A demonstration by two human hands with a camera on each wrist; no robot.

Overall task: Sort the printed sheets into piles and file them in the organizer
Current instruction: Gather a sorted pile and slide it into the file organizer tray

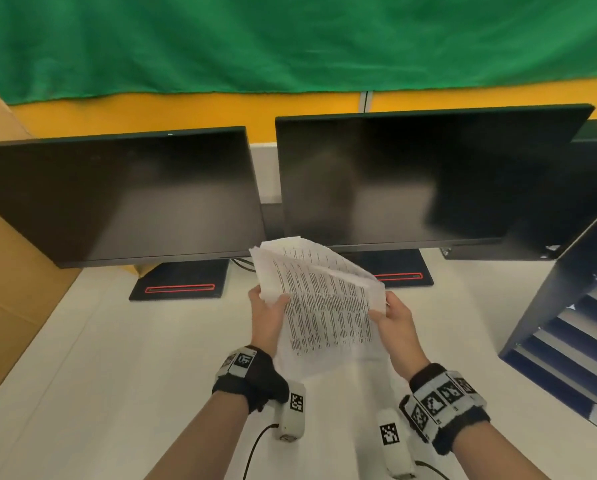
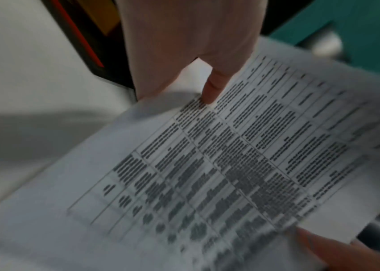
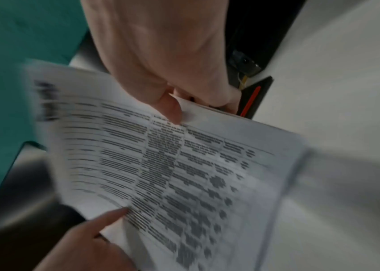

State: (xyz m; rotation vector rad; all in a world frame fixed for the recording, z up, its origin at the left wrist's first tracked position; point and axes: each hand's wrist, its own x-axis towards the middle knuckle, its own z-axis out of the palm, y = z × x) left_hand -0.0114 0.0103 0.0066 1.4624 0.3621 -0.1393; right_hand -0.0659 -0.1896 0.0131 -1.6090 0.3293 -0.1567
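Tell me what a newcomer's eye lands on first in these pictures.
First, the stack of printed sheets held up over the white desk, the left hand gripping its left edge and the right hand its right. Behind stand two dark monitors, side by side, under a green cloth. At the right edge stands the dark blue organizer.

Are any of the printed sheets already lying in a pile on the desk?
No: the head view shows all the printed sheets held up between the left hand and right hand.
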